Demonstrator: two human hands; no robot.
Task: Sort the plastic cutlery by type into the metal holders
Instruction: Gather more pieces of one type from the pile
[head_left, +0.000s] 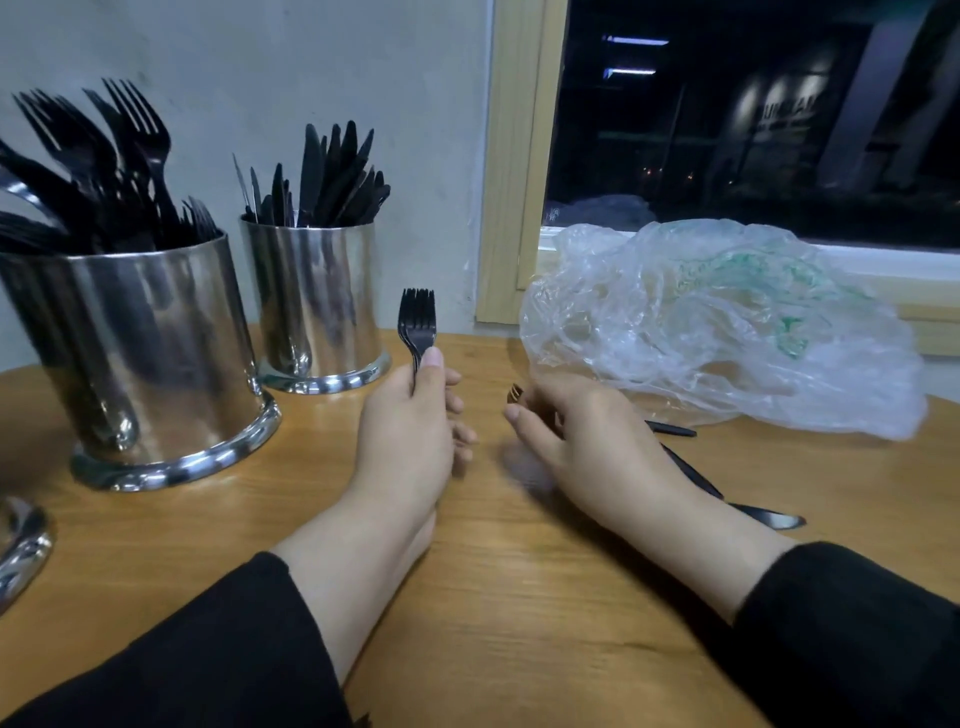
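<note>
My left hand (410, 431) grips a small stack of black plastic forks (416, 325) upright, tines up, above the table. My right hand (582, 441) holds another black fork (515, 393) by its handle, tines pointing left toward the left hand. A large metal holder (156, 353) at the left is full of black forks. Behind it and to the right, a smaller metal holder (319, 301) holds black knives. More black cutlery (769, 517) lies on the table, partly hidden under my right hand and wrist.
A crumpled clear plastic bag (727, 322) lies at the right by the window sill. The base of a third metal holder (21, 545) shows at the left edge. The wooden table (519, 623) meets a wall behind the holders.
</note>
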